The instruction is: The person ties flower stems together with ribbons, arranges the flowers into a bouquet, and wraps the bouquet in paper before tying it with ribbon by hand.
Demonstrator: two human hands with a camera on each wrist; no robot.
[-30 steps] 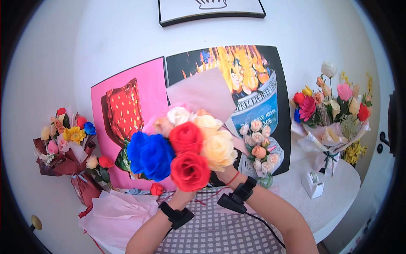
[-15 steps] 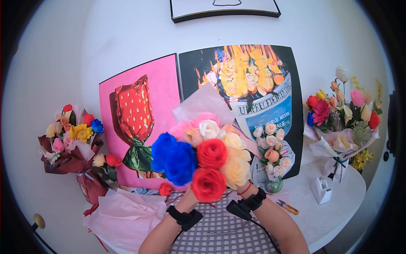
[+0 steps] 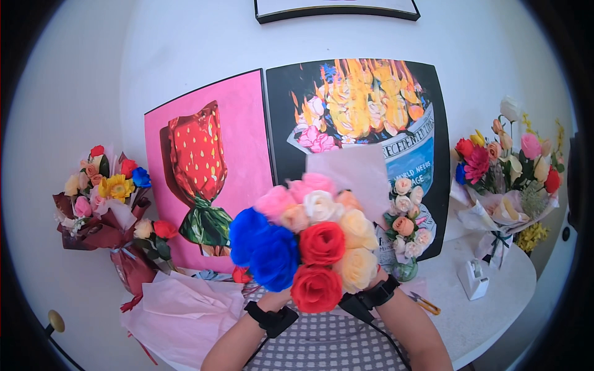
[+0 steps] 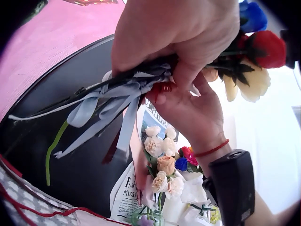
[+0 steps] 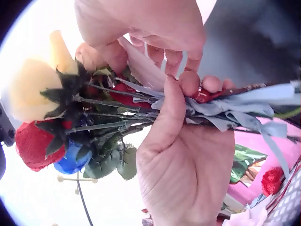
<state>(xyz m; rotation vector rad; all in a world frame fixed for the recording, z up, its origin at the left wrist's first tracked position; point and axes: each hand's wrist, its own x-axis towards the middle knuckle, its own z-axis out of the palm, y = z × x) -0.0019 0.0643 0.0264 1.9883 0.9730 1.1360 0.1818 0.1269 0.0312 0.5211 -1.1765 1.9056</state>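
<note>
Two bare hands hold a bouquet [image 3: 322, 241] of blue, red, cream, white and pink flowers in the air at a bench [image 3: 510, 290], its blooms facing the head camera. The left hand [image 5: 183, 169] grips the bundled stems [image 5: 113, 104], thumb laid across them and fingers curled round, close to a pale blue ribbon [image 5: 221, 108] whose loops and loose ends trail past the grip. The right hand [image 5: 141, 23], fingers bent, appears to pinch a sheet of wrapping paper [image 3: 356, 167] that stands up behind the flowers; how firmly, the pictures do not show. The step in hand looks to be wrapping: the backing sheet is in place, while the front of the bouquet remains uncovered. The next move likely calls for a firm left-hand hold on the stems as the right hand brings the paper's edge round and gathers it at the tie, without pressing on the petals. More pink paper [image 3: 185, 309] lies loose on the bench, perhaps meant for another layer. A tape dispenser [image 3: 474, 284] and an orange-handled tool [image 3: 426, 304] stand ready nearby, both untouched, should the wrap need fastening or trimming.
</note>
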